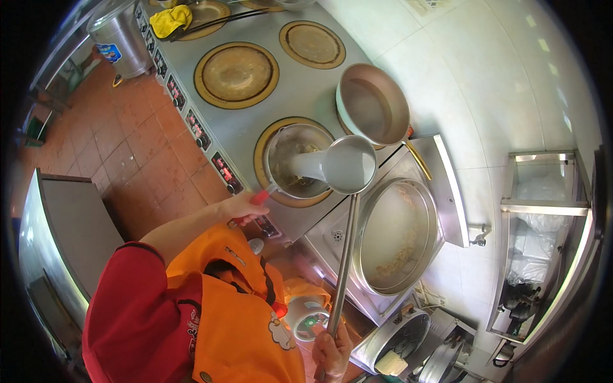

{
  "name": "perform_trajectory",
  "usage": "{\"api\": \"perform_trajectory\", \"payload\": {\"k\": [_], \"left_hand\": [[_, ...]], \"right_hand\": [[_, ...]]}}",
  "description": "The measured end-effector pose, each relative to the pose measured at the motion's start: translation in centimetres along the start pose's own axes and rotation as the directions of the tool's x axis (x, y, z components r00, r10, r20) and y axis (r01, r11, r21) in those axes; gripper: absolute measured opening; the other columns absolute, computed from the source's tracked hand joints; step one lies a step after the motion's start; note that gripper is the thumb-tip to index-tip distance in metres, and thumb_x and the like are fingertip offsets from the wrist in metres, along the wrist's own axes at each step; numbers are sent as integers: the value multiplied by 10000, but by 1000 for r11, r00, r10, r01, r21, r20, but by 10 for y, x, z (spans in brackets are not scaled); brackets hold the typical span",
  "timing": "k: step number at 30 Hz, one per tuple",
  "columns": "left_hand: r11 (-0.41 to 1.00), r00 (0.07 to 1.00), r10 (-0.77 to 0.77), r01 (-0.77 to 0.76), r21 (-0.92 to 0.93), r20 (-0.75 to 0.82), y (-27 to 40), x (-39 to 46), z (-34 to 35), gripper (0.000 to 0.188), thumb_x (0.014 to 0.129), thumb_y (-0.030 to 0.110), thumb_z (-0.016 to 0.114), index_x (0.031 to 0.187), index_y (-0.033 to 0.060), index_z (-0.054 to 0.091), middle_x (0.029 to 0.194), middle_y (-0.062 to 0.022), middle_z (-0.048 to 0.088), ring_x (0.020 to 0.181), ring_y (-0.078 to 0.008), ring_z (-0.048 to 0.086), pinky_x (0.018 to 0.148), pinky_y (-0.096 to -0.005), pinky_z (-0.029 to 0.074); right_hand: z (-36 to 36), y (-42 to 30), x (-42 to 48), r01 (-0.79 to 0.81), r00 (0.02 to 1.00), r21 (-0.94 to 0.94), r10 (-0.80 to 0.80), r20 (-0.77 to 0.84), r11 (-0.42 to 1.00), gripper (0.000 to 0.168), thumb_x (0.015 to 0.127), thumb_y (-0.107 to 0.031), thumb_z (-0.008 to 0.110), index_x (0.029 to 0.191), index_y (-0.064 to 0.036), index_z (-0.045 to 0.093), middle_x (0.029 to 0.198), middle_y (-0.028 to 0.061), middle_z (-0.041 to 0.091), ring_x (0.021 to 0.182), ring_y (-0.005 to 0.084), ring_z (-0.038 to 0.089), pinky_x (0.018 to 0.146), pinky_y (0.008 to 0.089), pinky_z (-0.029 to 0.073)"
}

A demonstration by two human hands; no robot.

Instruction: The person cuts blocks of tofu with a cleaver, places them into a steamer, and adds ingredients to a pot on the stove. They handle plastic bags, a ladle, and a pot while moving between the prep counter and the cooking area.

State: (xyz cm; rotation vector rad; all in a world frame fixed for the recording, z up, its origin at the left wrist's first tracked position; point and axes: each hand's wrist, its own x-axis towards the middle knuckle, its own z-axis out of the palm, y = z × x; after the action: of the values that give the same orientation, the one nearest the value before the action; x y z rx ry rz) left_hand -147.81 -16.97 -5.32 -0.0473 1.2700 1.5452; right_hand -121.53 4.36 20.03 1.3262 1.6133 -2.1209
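Note:
My left hand (246, 208) grips the red handle (261, 196) of a metal saucepan (282, 165), which stands on the nearest round cooking zone of the stove. Some solid food shows in the pan, partly hidden by the stream. In my right hand (333, 352) is the long metal handle (346, 268) of a large ladle. The ladle's bowl (352, 165) is tilted over the pan's right side, and cloudy whitish liquid (309, 165) pours from it into the pan. Right of the ladle sits a big stockpot (400, 234) of pale broth with bits floating along its side.
A pale green pan (373, 103) with liquid stands behind the saucepan. Chopsticks (225, 21) and a yellow cloth (171, 21) lie at the stove's far end. Control panels (197, 129) line its front edge. A pot with a dark interior (407, 335) sits at the lower right.

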Motion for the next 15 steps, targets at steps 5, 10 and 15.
{"api": "perform_trajectory", "payload": {"k": [5, 10, 15], "left_hand": [[980, 990, 92, -110, -167, -110, 8, -15, 2, 294, 902, 325, 638, 833, 50, 562, 767, -52, 593, 642, -136, 588, 566, -265, 504], [897, 936, -4, -152, -414, -352, -24, -15, -42, 302, 886, 354, 634, 849, 57, 592, 827, -64, 611, 761, -156, 602, 694, -301, 515], [759, 873, -99, -245, -604, -478, -85, 8, -101, 271, 870, 310, 652, 843, 46, 595, 801, -76, 604, 726, -177, 598, 670, -304, 518]], "right_hand": [[-3, 19, 8, 43, 994, -120, -55, -98, 992, 456, 873, 41, 541, 1318, -7, 453, 597, -50, 445, 416, 7, 343, 374, 181, 204], [-6, 28, 16, 85, 995, -158, -93, -44, 984, 468, 864, 50, 549, 1320, -7, 457, 646, -47, 476, 437, 6, 363, 390, 175, 230], [-6, 42, 23, 129, 987, -202, -145, -69, 971, 477, 861, 62, 525, 1328, -10, 454, 680, -40, 493, 454, 6, 379, 396, 169, 246]]}}
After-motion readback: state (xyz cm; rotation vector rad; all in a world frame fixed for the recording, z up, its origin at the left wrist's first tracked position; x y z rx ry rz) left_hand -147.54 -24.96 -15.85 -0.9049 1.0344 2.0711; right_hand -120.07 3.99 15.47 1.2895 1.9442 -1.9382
